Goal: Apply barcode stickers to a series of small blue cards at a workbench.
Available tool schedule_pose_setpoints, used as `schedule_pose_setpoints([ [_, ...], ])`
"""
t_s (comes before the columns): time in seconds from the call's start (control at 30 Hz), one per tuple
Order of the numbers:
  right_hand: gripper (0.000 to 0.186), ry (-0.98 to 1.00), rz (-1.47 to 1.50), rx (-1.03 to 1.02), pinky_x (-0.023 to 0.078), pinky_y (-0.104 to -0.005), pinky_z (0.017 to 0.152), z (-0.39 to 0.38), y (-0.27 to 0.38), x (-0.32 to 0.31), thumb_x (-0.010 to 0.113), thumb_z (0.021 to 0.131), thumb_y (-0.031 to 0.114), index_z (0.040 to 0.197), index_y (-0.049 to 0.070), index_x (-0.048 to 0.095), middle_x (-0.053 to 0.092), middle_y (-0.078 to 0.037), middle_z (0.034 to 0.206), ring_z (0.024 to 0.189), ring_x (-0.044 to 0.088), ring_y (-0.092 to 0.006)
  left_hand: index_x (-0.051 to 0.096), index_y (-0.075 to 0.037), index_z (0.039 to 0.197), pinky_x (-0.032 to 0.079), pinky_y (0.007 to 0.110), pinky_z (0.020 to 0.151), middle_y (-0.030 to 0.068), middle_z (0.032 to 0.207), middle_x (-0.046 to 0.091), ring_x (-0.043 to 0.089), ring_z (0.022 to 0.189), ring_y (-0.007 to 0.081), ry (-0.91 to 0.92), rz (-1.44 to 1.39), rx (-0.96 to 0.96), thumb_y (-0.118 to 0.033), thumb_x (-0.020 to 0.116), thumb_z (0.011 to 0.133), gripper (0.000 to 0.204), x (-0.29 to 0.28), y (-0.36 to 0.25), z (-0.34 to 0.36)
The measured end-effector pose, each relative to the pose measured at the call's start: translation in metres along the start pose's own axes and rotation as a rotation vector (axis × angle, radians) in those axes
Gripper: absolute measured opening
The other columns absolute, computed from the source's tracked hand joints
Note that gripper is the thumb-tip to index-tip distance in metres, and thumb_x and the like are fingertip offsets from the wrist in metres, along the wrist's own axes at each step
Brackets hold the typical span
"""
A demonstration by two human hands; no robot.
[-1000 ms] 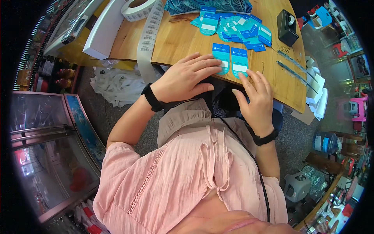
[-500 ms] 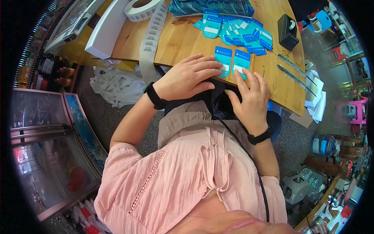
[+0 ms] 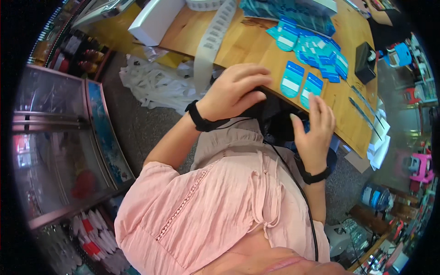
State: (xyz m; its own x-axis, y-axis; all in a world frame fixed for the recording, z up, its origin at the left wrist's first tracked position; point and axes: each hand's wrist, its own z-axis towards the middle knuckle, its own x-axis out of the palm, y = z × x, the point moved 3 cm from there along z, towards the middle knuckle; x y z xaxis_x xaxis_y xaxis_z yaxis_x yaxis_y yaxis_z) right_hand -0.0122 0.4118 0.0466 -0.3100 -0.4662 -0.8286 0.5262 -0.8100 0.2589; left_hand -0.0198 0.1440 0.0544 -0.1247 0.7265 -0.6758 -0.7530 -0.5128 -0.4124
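Note:
Two blue and teal cards with rounded ends lie side by side near the front edge of the table: a left card [image 3: 291,79] and a right card [image 3: 312,87], each with a white patch. My right hand [image 3: 316,133] has its fingers stretched out, fingertips at the lower end of the right card, thumb apart. My left hand [image 3: 236,89] holds nothing; its fingers are extended and the thumb apart, at the table edge left of the left card. Behind the cards is a loose pile of similar cards [image 3: 321,55], beside a container of stacked cards [image 3: 286,13].
A strip of printed labels [image 3: 213,43] runs off the table's front edge. Left of it stands a white box [image 3: 156,23]. On the right are a black holder [image 3: 365,63] and two thin metal tweezers [image 3: 362,112]. White plastic wrapping [image 3: 151,82] lies on the floor.
The view has shifted, so the table sits further right. My left hand has come away from the left card toward the left. My right fingertips stay at the right card.

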Motion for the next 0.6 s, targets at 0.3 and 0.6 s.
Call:
schedule_pose_setpoints([
  [0.3,0.051,-0.156,0.263,-0.064,0.046,-0.0431,0.115,0.011,0.018,0.001,0.080,0.096,0.006,0.145,0.004,0.066,0.066,-0.016,0.145,0.135,0.061,-0.0342,0.067,-0.002,0.138,0.053,0.037,0.100,0.0141,0.129,0.071,0.066,0.117,0.0235,-0.468,-0.101,-0.894,-0.026,0.080,0.099,0.048,-0.023,0.097,-0.172],
  [0.6,0.032,-0.065,0.443,-0.212,0.053,-0.0418,0.105,0.019,0.054,0.010,0.082,0.091,0.002,0.122,0.003,0.078,0.074,-0.013,0.128,0.121,0.068,-0.0324,0.070,-0.001,0.132,0.061,0.035,0.077,0.0087,0.111,0.079,0.076,0.095,0.0217,-0.330,-0.583,-1.303,-0.039,0.072,0.104,0.047,0.006,0.121,-0.194],
])
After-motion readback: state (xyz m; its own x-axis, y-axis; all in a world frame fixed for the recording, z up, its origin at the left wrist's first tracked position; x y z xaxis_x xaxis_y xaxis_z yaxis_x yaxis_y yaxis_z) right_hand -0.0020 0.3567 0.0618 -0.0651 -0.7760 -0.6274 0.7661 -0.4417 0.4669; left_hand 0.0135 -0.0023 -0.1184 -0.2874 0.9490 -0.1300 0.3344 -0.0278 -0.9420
